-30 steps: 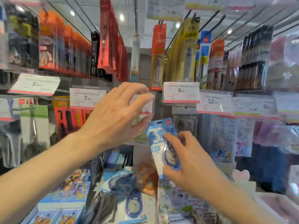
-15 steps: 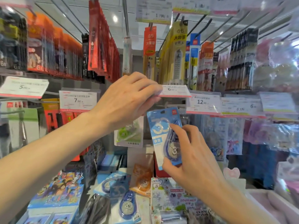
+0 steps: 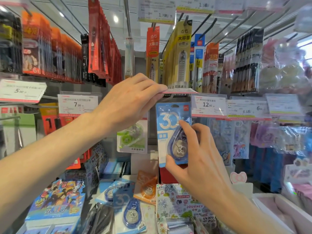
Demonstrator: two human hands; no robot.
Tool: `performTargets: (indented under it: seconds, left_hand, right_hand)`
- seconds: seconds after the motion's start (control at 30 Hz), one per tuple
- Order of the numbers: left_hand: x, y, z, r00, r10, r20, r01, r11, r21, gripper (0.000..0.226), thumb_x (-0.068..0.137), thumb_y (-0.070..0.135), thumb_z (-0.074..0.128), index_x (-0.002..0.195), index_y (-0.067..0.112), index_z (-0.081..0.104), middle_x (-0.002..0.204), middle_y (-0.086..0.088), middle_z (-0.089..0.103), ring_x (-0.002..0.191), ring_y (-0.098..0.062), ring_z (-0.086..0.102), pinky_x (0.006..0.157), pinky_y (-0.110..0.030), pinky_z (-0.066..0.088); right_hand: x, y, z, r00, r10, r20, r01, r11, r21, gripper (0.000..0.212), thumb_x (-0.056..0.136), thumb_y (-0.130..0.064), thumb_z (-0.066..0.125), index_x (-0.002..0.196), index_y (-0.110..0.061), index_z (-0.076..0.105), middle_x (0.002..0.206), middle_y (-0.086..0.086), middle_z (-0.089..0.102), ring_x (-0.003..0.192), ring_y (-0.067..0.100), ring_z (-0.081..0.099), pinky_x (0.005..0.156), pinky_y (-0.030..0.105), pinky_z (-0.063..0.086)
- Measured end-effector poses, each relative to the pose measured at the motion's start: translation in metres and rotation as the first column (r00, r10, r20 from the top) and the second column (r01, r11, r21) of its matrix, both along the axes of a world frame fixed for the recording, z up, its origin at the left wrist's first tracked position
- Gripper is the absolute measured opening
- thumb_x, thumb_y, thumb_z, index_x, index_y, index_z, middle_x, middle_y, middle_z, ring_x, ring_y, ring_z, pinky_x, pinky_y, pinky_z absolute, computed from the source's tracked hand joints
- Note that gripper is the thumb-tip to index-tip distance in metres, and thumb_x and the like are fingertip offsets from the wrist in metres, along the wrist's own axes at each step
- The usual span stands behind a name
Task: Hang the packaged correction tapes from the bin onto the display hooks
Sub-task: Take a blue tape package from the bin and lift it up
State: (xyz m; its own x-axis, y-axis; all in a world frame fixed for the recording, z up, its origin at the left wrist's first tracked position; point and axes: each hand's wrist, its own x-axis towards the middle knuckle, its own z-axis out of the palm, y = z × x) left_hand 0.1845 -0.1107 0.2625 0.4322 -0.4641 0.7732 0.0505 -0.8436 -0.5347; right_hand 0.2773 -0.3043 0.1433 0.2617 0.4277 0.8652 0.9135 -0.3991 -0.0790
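Right hand (image 3: 199, 159) pinches a blue correction tape pack (image 3: 170, 132) between thumb at the pack's lower edge and fingers curled over its clear blister, holding it upright. Just above that pack, the left hand (image 3: 128, 102) reaches across with nearly straight fingers and thumb gripping the edge of a price tag (image 3: 180, 91), which is tipped up flat; the pack's top sits directly beneath this tag. Whether the pack's hole is on a hook cannot be told. Beside the left hand, lower down, a green correction tape pack (image 3: 132, 137) hangs. To the right of the right hand hang two more price tags, one reading 12.90 (image 3: 208, 105). Below both hands lie loose packs: a blue one (image 3: 132, 215) nearest the viewer, and an orange one (image 3: 146, 188) behind it. A colourful cartoon box (image 3: 55, 203) lies below the left forearm. Farther off, above the hands, rows of red, orange and yellow pen packs (image 3: 182, 54) hang from hooks.
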Motion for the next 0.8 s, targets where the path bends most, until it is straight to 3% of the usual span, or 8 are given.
performTargets:
  seconds: [0.63,0.8]
  left_hand:
    - [-0.002,0.001,-0.001,1.000,0.012,-0.024,-0.012,1.000,-0.006,0.037,0.110,0.028,0.041,0.133,0.009,0.062,0.120,-0.007,0.071,0.106,-0.033,0.063,0.079,-0.049,0.057]
    - [-0.004,0.001,-0.003,0.999,0.029,-0.025,-0.028,1.000,0.008,0.037,0.109,0.027,0.041,0.135,0.009,0.061,0.124,-0.006,0.069,0.105,-0.031,0.063,0.080,-0.047,0.057]
  right_hand:
    - [0.023,0.044,-0.003,0.987,-0.160,-0.001,0.159,0.983,-0.095,0.073,0.083,-0.051,0.062,0.143,-0.017,0.038,0.122,0.011,0.044,0.102,0.031,0.054,0.076,0.040,0.052]
    - [0.038,0.070,-0.001,0.974,-0.219,-0.051,0.209,0.966,-0.149,0.080,0.084,-0.049,0.062,0.149,-0.017,0.029,0.132,0.017,0.043,0.108,0.037,0.057,0.085,0.045,0.053]
